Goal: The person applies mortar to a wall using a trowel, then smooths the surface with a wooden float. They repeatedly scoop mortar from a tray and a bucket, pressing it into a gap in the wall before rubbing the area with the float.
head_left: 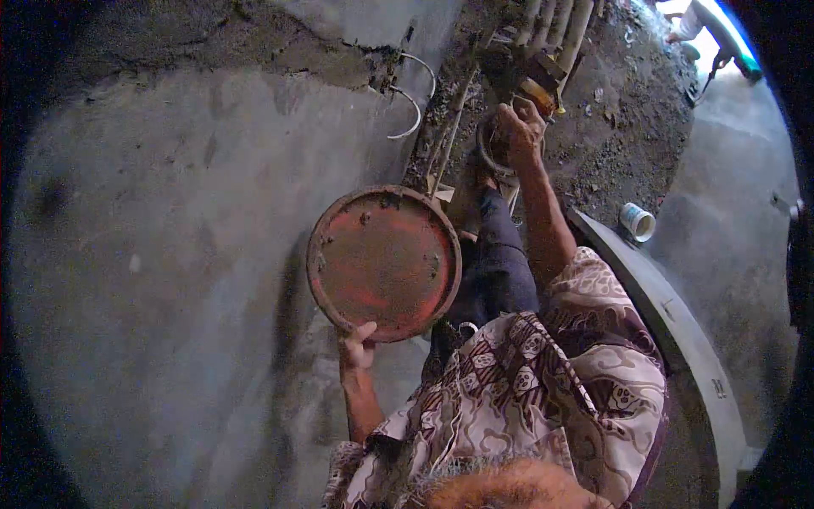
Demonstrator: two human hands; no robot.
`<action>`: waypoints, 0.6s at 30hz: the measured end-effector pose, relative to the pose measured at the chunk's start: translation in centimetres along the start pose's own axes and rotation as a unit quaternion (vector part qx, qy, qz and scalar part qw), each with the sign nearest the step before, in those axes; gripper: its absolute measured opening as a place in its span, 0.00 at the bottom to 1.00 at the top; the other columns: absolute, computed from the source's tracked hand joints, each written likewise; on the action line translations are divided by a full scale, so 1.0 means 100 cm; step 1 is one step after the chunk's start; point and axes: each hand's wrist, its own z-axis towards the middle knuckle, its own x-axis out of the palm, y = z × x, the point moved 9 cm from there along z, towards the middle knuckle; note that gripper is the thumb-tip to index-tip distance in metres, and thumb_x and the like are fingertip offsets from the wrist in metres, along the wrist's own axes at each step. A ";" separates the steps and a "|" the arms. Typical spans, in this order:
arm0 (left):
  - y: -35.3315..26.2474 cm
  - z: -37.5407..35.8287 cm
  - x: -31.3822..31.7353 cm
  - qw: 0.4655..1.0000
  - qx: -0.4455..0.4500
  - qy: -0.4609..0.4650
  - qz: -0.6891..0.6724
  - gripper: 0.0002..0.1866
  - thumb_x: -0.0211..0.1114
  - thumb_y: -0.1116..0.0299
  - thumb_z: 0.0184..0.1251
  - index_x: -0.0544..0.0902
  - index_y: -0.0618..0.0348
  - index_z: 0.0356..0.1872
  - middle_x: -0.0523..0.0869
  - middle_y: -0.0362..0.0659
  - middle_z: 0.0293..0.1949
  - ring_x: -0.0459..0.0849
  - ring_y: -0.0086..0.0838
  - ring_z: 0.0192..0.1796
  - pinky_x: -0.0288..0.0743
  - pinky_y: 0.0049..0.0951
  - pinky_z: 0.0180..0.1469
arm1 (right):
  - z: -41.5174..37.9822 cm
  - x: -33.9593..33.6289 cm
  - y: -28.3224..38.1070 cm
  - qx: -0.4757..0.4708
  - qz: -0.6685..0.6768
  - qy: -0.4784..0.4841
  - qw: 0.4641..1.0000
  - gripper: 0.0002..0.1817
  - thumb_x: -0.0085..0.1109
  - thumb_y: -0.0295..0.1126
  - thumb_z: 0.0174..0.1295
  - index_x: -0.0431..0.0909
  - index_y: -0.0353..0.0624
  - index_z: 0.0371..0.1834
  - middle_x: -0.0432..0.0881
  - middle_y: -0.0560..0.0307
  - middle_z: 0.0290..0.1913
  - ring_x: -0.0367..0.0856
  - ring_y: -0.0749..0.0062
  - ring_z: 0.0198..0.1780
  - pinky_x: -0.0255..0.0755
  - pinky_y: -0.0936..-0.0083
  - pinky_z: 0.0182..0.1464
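Note:
My left hand [360, 346] grips the lower rim of a round, shallow tray [381, 259], with the thumb over its edge. Brown dirt covers the tray's flat face, with patches of red showing near the rim. Farther forward, my right hand [522, 129] is closed at the edge of a dark round container [488, 151], and what its fingers hold I cannot make out. Just beyond that hand lies an orange-brown object [539, 92]. My leg in dark trousers [504, 263] stretches forward between both arms.
A grey wall [195, 220] with a bent white pipe [417, 119] runs along the left. Several long pipes [555, 34] lie ahead on rubble-strewn soil [619, 119]. A white tub [638, 222] lies tipped beside a pale ledge [678, 314]. Another person [716, 38] is at the far right.

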 end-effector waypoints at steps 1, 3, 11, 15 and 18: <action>0.003 -0.011 -0.002 1.000 0.014 -0.016 -0.017 0.34 0.67 0.81 0.47 0.70 0.60 0.60 0.79 0.44 0.52 0.80 0.39 0.49 0.75 0.42 0.53 | 0.006 -0.005 -0.021 -0.041 -0.056 -0.046 0.997 0.12 0.63 0.33 0.60 0.76 0.40 0.43 0.79 0.64 0.32 0.74 0.81 0.31 0.70 0.78 0.33; 0.031 -0.010 -0.023 0.999 0.018 -0.014 -0.028 0.35 0.67 0.81 0.46 0.70 0.59 0.61 0.78 0.43 0.54 0.79 0.38 0.52 0.74 0.41 0.54 | 0.016 0.014 -0.053 -0.100 -0.093 -0.129 0.982 0.12 0.60 0.33 0.60 0.75 0.38 0.43 0.78 0.63 0.31 0.74 0.78 0.32 0.71 0.75 0.34; 0.028 -0.043 0.014 0.987 0.067 -0.048 -0.139 0.17 0.68 0.77 0.48 0.75 0.52 0.40 0.76 0.35 0.31 0.79 0.29 0.33 0.76 0.29 0.38 | 0.013 0.263 -0.028 -0.134 -0.416 0.016 0.899 0.09 0.56 0.31 0.51 0.75 0.39 0.34 0.80 0.46 0.32 0.80 0.47 0.35 0.72 0.54 0.40; 0.071 -0.033 -0.026 0.978 0.039 -0.115 -0.169 0.20 0.68 0.78 0.45 0.74 0.53 0.42 0.77 0.35 0.34 0.79 0.32 0.37 0.77 0.35 0.40 | -0.012 0.257 0.014 -0.028 -0.219 -0.062 0.973 0.08 0.55 0.32 0.53 0.73 0.38 0.30 0.80 0.42 0.32 0.80 0.44 0.36 0.72 0.55 0.40; 0.063 -0.026 -0.017 0.986 0.002 -0.104 -0.128 0.23 0.68 0.76 0.44 0.74 0.52 0.45 0.78 0.36 0.38 0.79 0.34 0.41 0.77 0.39 0.44 | -0.017 0.269 0.025 -0.049 -0.151 -0.074 0.985 0.08 0.55 0.32 0.53 0.72 0.38 0.27 0.79 0.41 0.29 0.80 0.43 0.36 0.72 0.56 0.40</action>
